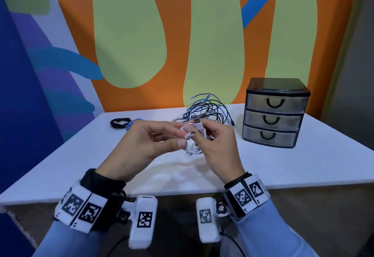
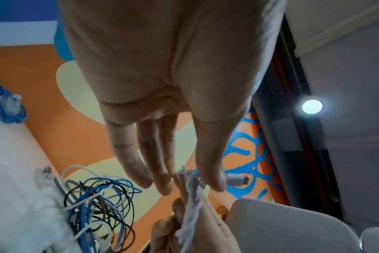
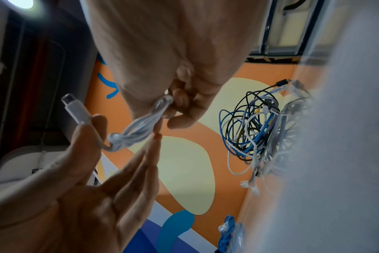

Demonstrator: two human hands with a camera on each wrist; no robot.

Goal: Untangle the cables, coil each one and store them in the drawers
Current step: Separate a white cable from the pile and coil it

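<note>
A small coiled white USB cable [image 1: 194,147] hangs above the white table [image 1: 283,165] between my hands. My right hand [image 1: 210,135] grips the bundle, fingers curled round it [image 3: 180,106], and the USB-A plug [image 1: 198,123] sticks up above it. My left hand [image 1: 184,135] pinches the cable's other end just behind its connector [image 3: 76,109] between thumb and forefinger, the other fingers straight. Behind the hands lies a tangle of blue, black, grey and white cables [image 1: 208,108]. A black three-drawer unit [image 1: 275,113] stands at the back right, all drawers closed.
A coiled black cable [image 1: 119,123] and a coiled blue cable [image 1: 132,124] lie at the table's back left. A painted wall runs right behind the table. Bare tabletop lies below my hands and in front of the drawer unit.
</note>
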